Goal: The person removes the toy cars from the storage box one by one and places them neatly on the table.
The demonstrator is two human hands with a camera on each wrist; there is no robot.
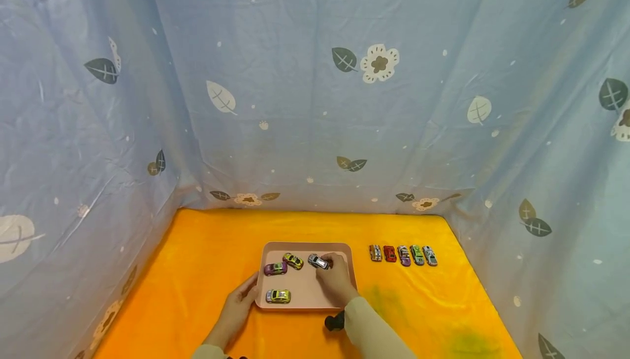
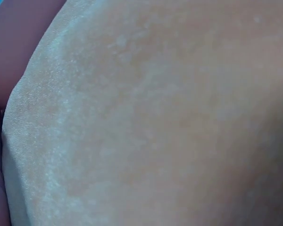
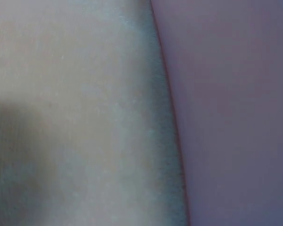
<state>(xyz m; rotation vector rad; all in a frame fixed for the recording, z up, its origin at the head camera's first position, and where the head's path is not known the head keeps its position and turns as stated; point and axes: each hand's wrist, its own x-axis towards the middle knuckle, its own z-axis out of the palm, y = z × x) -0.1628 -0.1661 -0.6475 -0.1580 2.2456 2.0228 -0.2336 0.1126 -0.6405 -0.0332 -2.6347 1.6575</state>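
Within a shallow, round-cornered, smooth pink tray (image 1: 309,288), a small glossy silver toy car (image 1: 317,261) sits pinched in the fingers of the right hand (image 1: 337,281); whether its wheels touch the floor is unclear. Against the tray's left wall rests the left hand (image 1: 238,305), its grip impossible to tell. Three shiny cars (image 1: 278,296) share the tray, and five more cars (image 1: 404,255) line up on soft yellow-orange cloth (image 1: 197,271).
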